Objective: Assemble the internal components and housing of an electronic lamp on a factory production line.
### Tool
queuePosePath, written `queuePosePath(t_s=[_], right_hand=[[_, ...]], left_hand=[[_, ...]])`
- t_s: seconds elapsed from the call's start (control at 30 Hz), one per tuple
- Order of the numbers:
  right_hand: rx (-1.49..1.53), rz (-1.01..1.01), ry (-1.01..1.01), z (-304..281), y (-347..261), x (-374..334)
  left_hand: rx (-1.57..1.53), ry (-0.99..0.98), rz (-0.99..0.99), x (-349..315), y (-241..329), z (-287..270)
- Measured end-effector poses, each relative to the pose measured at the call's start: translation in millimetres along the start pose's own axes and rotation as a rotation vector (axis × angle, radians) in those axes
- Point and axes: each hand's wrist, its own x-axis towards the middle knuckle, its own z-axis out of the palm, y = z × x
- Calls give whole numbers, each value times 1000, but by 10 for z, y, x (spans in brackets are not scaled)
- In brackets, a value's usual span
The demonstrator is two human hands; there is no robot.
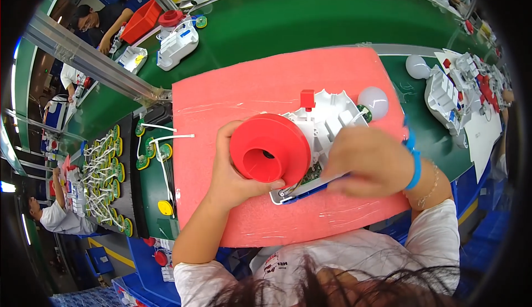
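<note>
Fingers (233, 140) on red cone (270, 148) (left hand)

1. This is a factory assembly line for small electrical goods, with several people working side by side.
2. A long green conveyor belt (310, 16) curves across the scene, carrying white plastic housings (177, 46) and red parts.
3. The near station has a pink foam work mat (233, 102) taped over the bench.
4. A rack to the left holds many identical round circuit boards with white leads (108, 179).
5. A red parts bin (141, 21) and blue crates (141, 273) stand around the stations.
6. An aluminium frame rail (83, 57) crosses the line, and other seated workers (97, 21) are at neighbouring places.
</note>
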Motion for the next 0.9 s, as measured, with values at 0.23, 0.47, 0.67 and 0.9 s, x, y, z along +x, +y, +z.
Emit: queuePosePath(t_s=[0.23, 0.47, 0.67, 0.9], right_hand=[[-586, -9, -87, 545, -39, -46], [-607, -108, -33, 564, 131, -73], [-399, -109, -88, 410, 161, -109], [-342, -34, -99, 283, 87, -85]], left_hand=[[-20, 162, 14, -80, 12, 82], [-33, 213, -1, -166, -62, -11], [213, 99, 210, -210, -180, -13], [175, 106, 213, -231, -282, -22]])
